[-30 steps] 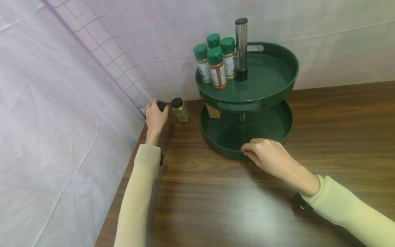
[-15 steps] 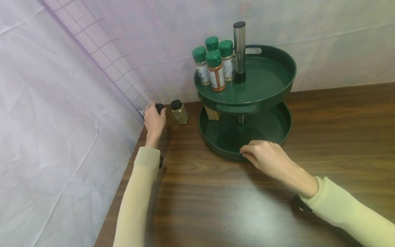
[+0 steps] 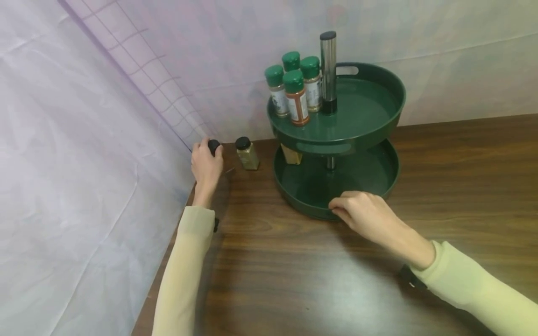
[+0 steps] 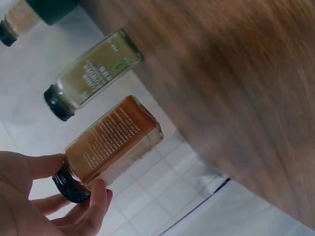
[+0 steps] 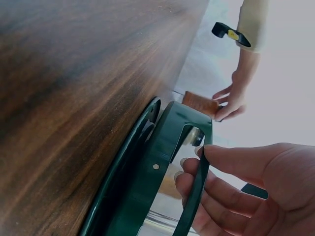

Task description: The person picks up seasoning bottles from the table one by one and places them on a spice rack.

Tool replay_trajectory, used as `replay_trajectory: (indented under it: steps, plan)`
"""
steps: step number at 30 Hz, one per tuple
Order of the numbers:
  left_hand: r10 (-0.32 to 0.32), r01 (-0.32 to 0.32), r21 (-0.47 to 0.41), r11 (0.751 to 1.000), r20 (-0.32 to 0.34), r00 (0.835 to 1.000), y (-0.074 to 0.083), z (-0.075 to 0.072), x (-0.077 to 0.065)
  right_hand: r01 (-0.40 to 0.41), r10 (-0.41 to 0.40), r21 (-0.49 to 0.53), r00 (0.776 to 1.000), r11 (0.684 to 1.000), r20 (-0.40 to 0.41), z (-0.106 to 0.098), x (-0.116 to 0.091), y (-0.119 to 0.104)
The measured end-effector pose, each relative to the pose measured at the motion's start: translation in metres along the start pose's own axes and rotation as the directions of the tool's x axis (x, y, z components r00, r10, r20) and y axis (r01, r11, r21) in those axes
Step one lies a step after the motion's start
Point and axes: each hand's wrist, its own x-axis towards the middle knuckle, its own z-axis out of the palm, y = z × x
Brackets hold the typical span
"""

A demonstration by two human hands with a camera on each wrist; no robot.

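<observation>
My left hand [image 3: 206, 165] grips a spice jar [image 4: 115, 137] of orange-brown powder by its black-capped neck, with thumb and fingers around it. In the head view only the dark cap [image 3: 214, 146] shows past the hand. To its right, apart from it, a second black-capped jar [image 3: 248, 156] of greenish powder stands on the table. My right hand [image 3: 363, 212] is at the front of the lower tray [image 3: 304, 205] of a green two-tier turntable. In the right wrist view its thumb and fingers pinch the tray's cut-out handle [image 5: 195, 189].
On the upper tray [image 3: 365, 107], several green-capped spice jars [image 3: 297, 105] stand left of a steel post [image 3: 329, 70]. Another jar [image 3: 292, 156] is on the lower tray, its top hidden by the upper one. White cloth [image 3: 84, 186] hangs along the left and back of the wooden table [image 3: 269, 261].
My left hand has shifted a little left and nearer with the jar, widening the gap to the greenish one. The right hand stays on the tray handle. The head view has moved slightly.
</observation>
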Motion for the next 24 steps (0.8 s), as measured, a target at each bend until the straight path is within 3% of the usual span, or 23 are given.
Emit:
replay_trajectory:
  steps: [7,13,24]
  plan:
    - [0.064,-0.064,-0.003,0.998,-0.076,0.995,0.006,-0.015,-0.008,0.002,-0.002,0.001,1.000,1.000,0.002,-0.001,0.000,-0.001]
    - [0.131,-0.132,0.003,0.991,-0.128,0.983,0.021,-0.026,-0.019,0.008,-0.008,0.006,1.000,1.000,-0.003,-0.001,-0.001,0.000]
    - [0.230,-0.241,-0.074,0.968,-0.130,0.964,0.050,-0.036,-0.037,0.006,-0.006,0.016,1.000,1.000,-0.001,0.001,0.001,0.001]
